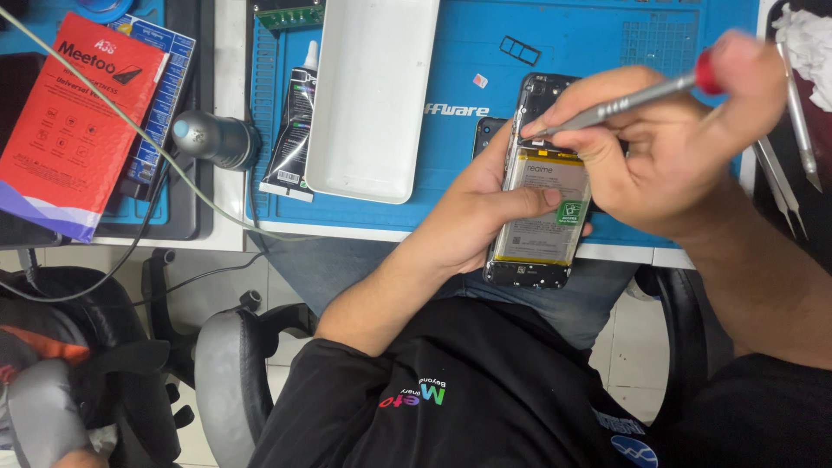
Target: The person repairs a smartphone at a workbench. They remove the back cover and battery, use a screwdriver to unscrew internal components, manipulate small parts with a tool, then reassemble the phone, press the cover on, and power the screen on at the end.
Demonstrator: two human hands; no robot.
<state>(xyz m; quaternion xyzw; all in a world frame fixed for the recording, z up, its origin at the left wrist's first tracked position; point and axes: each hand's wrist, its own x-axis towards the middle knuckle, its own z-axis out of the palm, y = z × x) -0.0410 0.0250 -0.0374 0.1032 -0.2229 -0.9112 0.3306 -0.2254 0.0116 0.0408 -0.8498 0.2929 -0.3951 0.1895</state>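
My left hand (472,217) holds an opened phone (542,225) with its back cover off, battery showing, thumb lying across the battery. My right hand (672,143) grips a slim grey screwdriver with a red cap (633,100); its tip rests on the upper part of the phone near the camera area. The phone hangs over the front edge of a blue work mat (451,113).
A white tray (373,95) lies on the mat beside a black glue tube (295,121). A SIM tray (520,50), tweezers (793,121), a red packet (74,121) and a black handheld tool (212,139) lie about. A chair armrest (230,364) sits below.
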